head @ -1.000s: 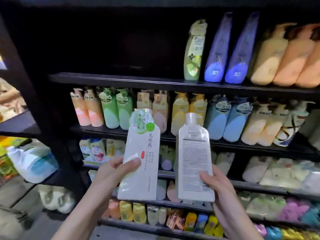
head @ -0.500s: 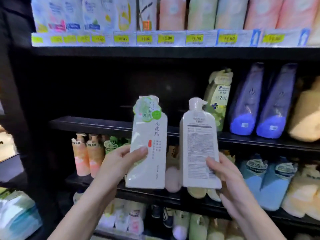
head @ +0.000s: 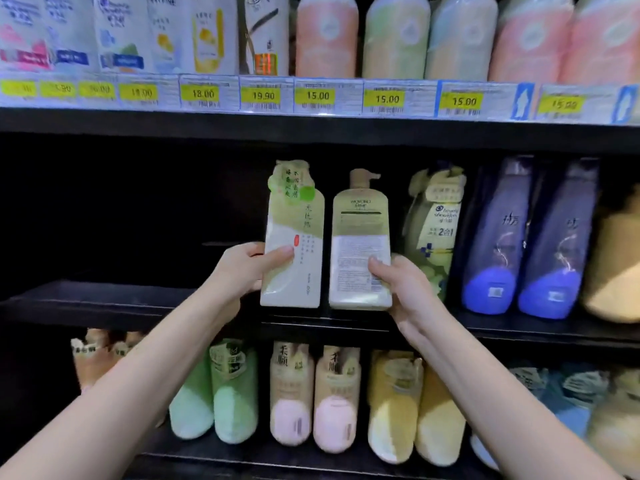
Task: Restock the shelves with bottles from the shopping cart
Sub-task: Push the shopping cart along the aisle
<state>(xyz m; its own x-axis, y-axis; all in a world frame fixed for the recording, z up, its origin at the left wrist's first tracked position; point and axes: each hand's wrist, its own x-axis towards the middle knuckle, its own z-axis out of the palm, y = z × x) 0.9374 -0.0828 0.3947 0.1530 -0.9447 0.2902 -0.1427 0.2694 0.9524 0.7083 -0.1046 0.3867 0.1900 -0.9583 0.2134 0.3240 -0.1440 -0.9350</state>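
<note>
At the dark middle shelf (head: 104, 299), left hand (head: 242, 268) and right hand (head: 405, 289) each grip a bottle, the wrapped green-label bottle (head: 294, 237) and the pump bottle (head: 360, 244), neither looking set down yet.

I have both forearms extended forward and upward, bare, converging toward centre. My left hand (head: 247, 268) grips its bottle (head: 292, 237) from the left side, thumb across the front. My right hand (head: 403, 289) grips its bottle (head: 360, 244) from the lower right, thumb on the label.
</note>
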